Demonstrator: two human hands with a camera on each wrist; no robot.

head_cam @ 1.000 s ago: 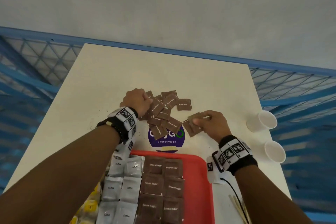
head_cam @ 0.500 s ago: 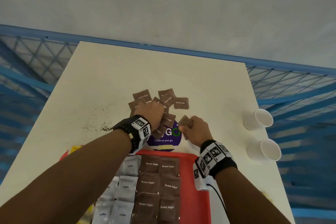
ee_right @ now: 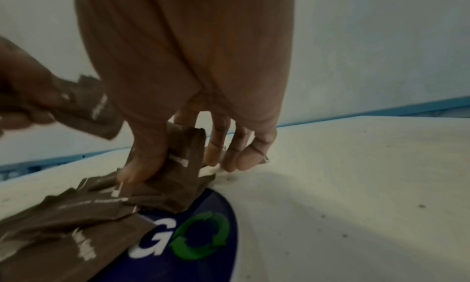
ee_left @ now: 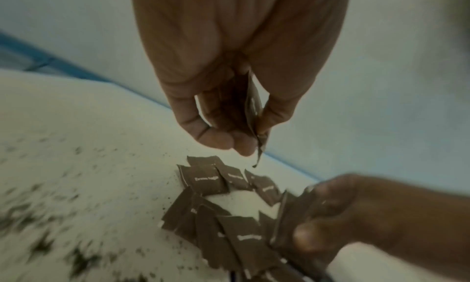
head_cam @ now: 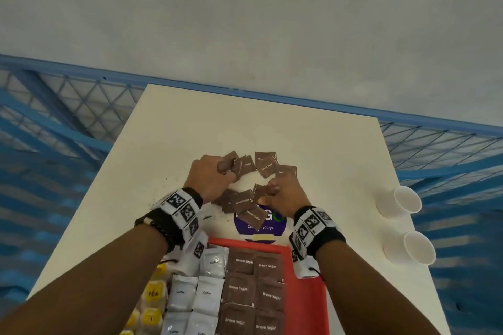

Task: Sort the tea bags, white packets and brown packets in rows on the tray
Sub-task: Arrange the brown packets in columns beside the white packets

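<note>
Both sets of fingers work the loose brown sugar packets (head_cam: 246, 200) on the desk (head_cam: 174, 144), just beyond the red tray (head_cam: 307, 296). My left hand (head_cam: 209, 177) pinches one packet, lifted clear. My right hand (head_cam: 285, 193) pinches several gathered packets, thumb pressing them edge-up, so they travel as one batch. On the tray, brown rows lie beside white coffee packets (head_cam: 196, 294) and yellow tea bags (head_cam: 152, 294).

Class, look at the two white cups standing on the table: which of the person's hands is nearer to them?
Right. The right hand is beside the brown packets, on the side of the cups; the left hand is farther off, across the pile.
</note>
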